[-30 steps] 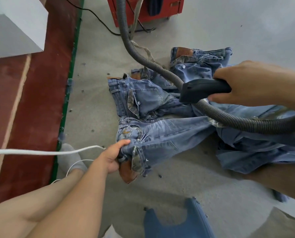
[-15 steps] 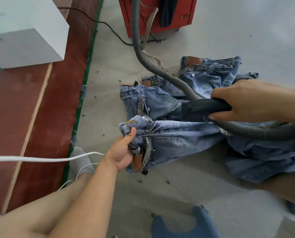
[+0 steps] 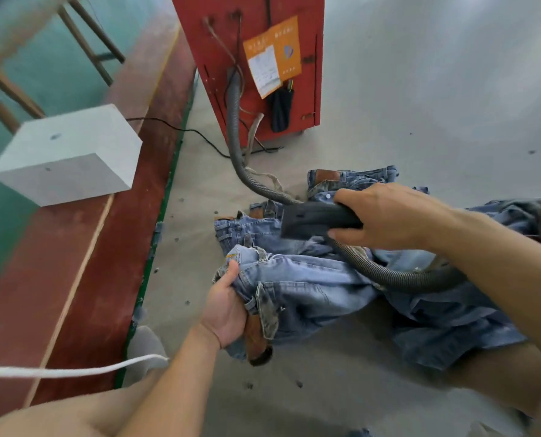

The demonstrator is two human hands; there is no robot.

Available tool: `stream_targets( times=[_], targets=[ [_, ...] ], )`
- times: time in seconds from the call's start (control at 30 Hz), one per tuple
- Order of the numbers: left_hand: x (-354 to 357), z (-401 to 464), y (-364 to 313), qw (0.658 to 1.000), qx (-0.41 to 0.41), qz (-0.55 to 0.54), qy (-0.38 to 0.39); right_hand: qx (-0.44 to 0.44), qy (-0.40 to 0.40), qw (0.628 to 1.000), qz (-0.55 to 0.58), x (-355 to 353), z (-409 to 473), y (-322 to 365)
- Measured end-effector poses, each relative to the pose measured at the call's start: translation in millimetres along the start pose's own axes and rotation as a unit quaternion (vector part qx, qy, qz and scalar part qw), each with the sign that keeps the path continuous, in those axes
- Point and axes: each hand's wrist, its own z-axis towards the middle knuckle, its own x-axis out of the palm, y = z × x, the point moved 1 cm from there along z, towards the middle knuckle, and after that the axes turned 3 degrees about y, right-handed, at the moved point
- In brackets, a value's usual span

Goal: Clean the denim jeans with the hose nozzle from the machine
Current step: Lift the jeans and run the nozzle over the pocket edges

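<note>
We find the denim jeans (image 3: 300, 288) lying crumpled on the grey floor (image 3: 420, 105), amid a heap of further denim. The left hand (image 3: 228, 307) grips the waistband, fingers curled into the fabric. The right hand (image 3: 386, 216) is wrapped round the black hose nozzle (image 3: 310, 219), held just above the jeans; whether it touches them is unclear. Its ribbed hose (image 3: 236, 146) runs back to the red machine (image 3: 218, 42).
</note>
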Motion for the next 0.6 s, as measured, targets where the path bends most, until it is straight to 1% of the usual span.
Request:
stream_targets(
  times=[0.17,0.23,0.3,0.37,0.43,0.5,0.53,0.6],
  targets=[
    [27.9,-8.7,-4.2,1.000,0.023,0.014,-0.003,0.028,0.095,0.995,-0.015,6.1,-16.9,-25.6],
    [36.2,-12.7,-8.6,0.999,0.021,0.026,-0.007,0.015,0.118,0.992,-0.029,17.6,-19.4,-20.2],
    [39.9,-15.7,-17.1,0.999,0.011,0.043,-0.020,-0.007,0.121,0.993,-0.014,26.8,-17.0,-8.1],
    [41.1,-17.8,-29.7,0.996,-0.019,0.078,-0.050,-0.016,0.082,0.995,0.048,23.2,-12.1,4.0],
    [40.8,-17.9,-43.4,0.986,-0.069,0.125,-0.088,-0.011,0.009,0.991,0.133,8.7,-7.2,12.0],
    [45.0,-18.8,-54.4,0.973,-0.122,0.172,-0.095,0.006,-0.057,0.980,0.192,-7.6,-5.9,13.7],
    [48.0,-19.4,-57.3,0.966,-0.146,0.192,-0.091,0.019,-0.073,0.977,0.200,-12.8,-6.7,11.8],
    [54.5,-21.2,-61.4,0.956,-0.179,0.221,-0.068,0.048,-0.068,0.978,0.190,-16.9,-10.5,6.8]
  ],
)
